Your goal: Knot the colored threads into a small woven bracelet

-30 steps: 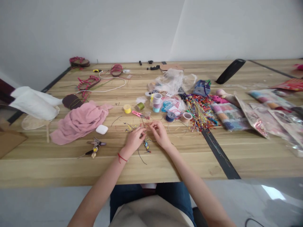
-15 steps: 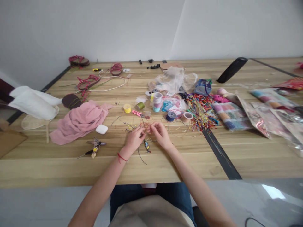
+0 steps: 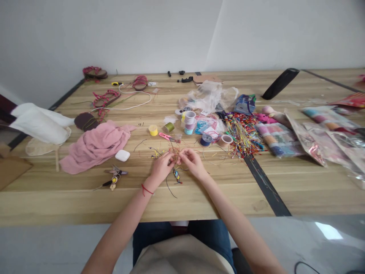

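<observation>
Pale wooden worktop runs to a near edge below the left hand and right hand, both pinched closed on thin coloured cords. Thread spools lie just beyond; a pink cloth sits well left.

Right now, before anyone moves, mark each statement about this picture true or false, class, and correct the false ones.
1. A red string circles the left wrist: true.
2. The right hand holds the pink snips: false; the pink snips lie on the table beyond the hands.
3. The left hand and right hand pinch coloured threads together: true.
4. The navy spool stands left of the yellow spool: false; the navy spool stands right of the yellow spool.
</observation>
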A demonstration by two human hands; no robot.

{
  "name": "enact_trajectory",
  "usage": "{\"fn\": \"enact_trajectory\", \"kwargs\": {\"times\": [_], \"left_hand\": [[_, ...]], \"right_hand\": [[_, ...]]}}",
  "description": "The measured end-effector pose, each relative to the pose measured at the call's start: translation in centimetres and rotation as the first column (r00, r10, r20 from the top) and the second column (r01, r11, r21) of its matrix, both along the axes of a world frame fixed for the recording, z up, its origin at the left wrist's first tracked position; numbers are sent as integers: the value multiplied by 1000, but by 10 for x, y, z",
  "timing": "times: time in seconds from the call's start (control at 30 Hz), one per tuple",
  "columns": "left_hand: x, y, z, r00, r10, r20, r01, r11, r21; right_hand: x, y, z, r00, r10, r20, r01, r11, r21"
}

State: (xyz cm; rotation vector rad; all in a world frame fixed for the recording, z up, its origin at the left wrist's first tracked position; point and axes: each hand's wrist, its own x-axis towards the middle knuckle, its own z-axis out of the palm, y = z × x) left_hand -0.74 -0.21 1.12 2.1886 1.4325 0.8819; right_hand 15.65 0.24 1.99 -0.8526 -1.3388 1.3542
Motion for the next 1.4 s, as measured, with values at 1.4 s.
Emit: {"fn": "enact_trajectory", "kwargs": {"times": [1.4], "left_hand": [[1,0,-2,996,4,91,-7,1000,23]], "right_hand": [[11,3,-10,889,-187,417,17,925,379]]}}
